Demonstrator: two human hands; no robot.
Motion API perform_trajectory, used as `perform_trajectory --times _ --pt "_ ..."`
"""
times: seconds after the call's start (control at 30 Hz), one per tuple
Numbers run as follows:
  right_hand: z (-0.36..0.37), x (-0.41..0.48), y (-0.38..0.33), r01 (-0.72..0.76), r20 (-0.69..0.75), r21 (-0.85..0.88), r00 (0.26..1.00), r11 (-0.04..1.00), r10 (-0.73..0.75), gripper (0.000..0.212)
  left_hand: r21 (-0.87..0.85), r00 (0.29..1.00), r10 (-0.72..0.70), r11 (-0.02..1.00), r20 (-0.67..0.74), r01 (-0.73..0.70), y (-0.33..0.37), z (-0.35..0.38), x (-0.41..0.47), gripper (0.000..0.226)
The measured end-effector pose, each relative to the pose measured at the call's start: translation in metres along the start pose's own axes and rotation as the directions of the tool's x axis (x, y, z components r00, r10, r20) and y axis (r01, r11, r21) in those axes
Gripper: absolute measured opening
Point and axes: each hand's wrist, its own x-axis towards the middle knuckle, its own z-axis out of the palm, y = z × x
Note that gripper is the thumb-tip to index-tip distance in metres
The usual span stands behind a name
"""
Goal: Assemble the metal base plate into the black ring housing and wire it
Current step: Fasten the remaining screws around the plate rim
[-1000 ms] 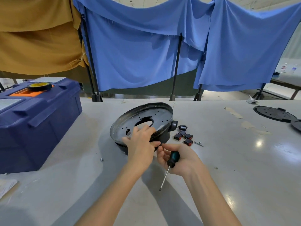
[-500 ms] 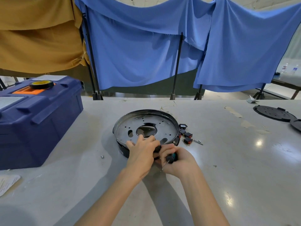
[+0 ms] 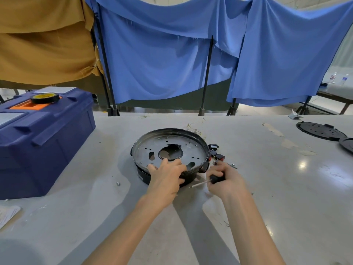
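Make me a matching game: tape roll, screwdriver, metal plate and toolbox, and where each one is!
Things: 1 tape roll; 2 screwdriver; 3 metal plate; 4 toolbox.
Places: A in the right hand; B on the table, far left; C on top of the toolbox; D on the black ring.
Pairs: 1-C, 2-A, 3-D, 4-B.

The black ring housing now lies flat; the right hand swung its screwdriver sideways.
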Motion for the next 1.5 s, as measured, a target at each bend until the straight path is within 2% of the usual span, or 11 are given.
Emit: perform_trajectory --times 0.13,0.23,0.3,0.4,0.57,0.67,0.77,0.93,1.2,1.3,1.5 --pt "0.018 0.010 -0.019 0.281 0.081 -0.068 0.958 0.957 -0.275 0.037 -0.057 0.988 0.027 0.998 0.154 -0.018 -0.005 -0.011 0.005 0.017" --pt "0.033 0.017 -0.026 0.422 0.124 -0.081 0.903 0.903 -0.411 0.040 -0.283 0.927 -0.012 0.951 0.376 0.127 -0.014 -0.028 0.010 0.045" --pt "0.040 0.021 -0.026 0.503 0.133 -0.116 0.862 0.856 -0.489 0.041 -0.321 0.908 0.053 0.943 0.415 0.091 -0.022 -0.036 0.016 0.033" --pt "0.048 0.032 -0.019 0.590 0.157 -0.191 0.807 0.785 -0.569 0.042 -0.355 0.936 0.089 0.934 0.340 0.041 -0.028 -0.040 0.025 0.017" --pt "0.046 0.051 -0.006 0.636 0.253 -0.354 0.771 0.686 -0.585 0.045 -0.293 0.978 0.094 0.956 0.187 -0.036 -0.031 -0.031 0.039 0.020" --pt "0.044 0.057 0.000 0.660 0.292 -0.409 0.749 0.630 -0.595 0.047 -0.165 0.958 0.086 0.985 0.275 -0.041 -0.037 -0.025 0.052 0.045" --pt "0.042 0.060 0.001 0.676 0.324 -0.428 0.735 0.600 -0.596 0.047 -0.145 0.915 0.052 0.989 0.399 0.007 -0.044 -0.023 0.062 0.062" --pt "0.039 0.060 -0.001 0.688 0.350 -0.470 0.720 0.553 -0.599 0.048 -0.141 0.899 0.083 0.990 0.429 -0.024 -0.051 -0.020 0.062 0.064" --pt "0.028 0.042 -0.003 0.670 0.313 -0.526 0.726 0.524 -0.613 0.037 -0.337 0.880 0.142 0.941 0.453 0.021 -0.040 -0.028 0.036 0.067" --pt "0.026 0.034 -0.004 0.657 0.304 -0.554 0.732 0.511 -0.610 0.035 -0.345 0.874 0.156 0.939 0.460 0.014 -0.037 -0.029 0.029 0.068" --pt "0.034 0.013 -0.006 0.750 0.435 -0.388 0.661 0.535 -0.612 0.046 -0.316 0.866 0.161 0.949 0.473 -0.004 -0.033 -0.026 0.029 0.070"
